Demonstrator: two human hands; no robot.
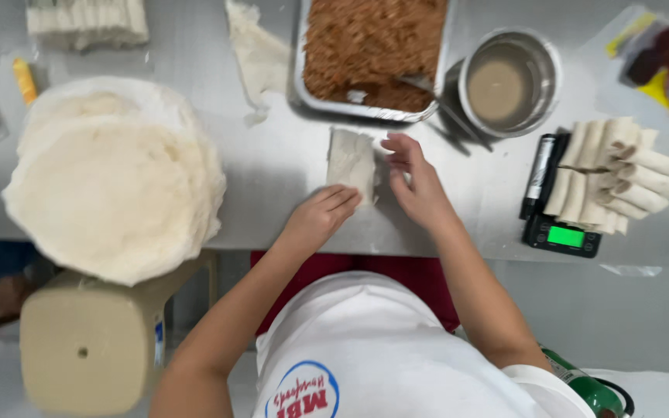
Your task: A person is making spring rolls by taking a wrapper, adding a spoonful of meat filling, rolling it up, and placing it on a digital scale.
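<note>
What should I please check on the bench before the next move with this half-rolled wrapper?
1. Both hands on the wrapper: ok; left hand touches its near edge, right hand its right side.
2. Wrapper lies flat on the table: ok.
3. Filling fully enclosed: cannot tell, none shows.
4. Filling tray within reach: ok, just beyond the wrapper, still holding filling.
5. Wrapper stack at hand: ok, on the left.
6. Room on the scale: not ok, finished rolls are piled on it.
</note>
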